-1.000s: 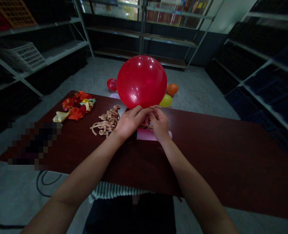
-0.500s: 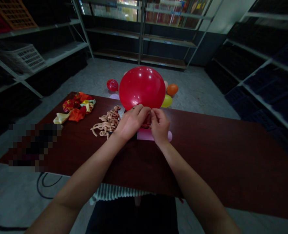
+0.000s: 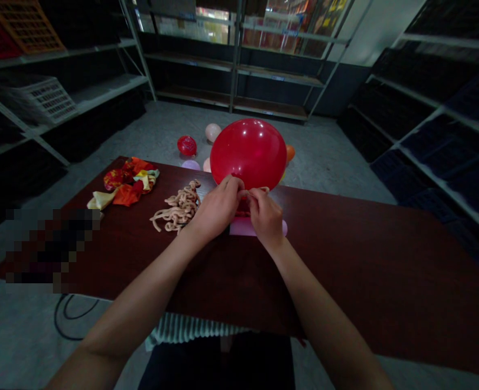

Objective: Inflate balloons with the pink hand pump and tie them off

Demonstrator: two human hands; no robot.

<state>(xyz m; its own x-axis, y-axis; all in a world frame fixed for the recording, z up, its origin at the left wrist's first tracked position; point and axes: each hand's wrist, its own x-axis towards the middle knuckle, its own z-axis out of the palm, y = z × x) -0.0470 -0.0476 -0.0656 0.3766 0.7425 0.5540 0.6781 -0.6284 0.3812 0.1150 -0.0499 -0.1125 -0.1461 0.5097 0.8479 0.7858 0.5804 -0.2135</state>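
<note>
A large inflated red balloon rises just beyond my hands at the table's far edge. My left hand is closed at the balloon's near end, fingers curled and pressed together on its neck. Right beside it, my right hand pinches with thumb and forefinger at the same spot. A short pale strand shows above the right knuckles; what exactly the right fingertips hold is hidden. Below the hands lies a pink-purple cylindrical object, partly covered. Left of my left hand sits a heap of beige cord-like strands.
Crumpled red, orange and cream balloons or cloth pieces lie on the dark wooden table. Small inflated balloons, including a red one and a pale one, rest on the floor. Metal shelves stand around the room.
The red balloon has shifted a little to the right, uncovering the pale balloon behind it. My hands stay close together, with the fingers slightly repositioned and a pale strand now showing.
</note>
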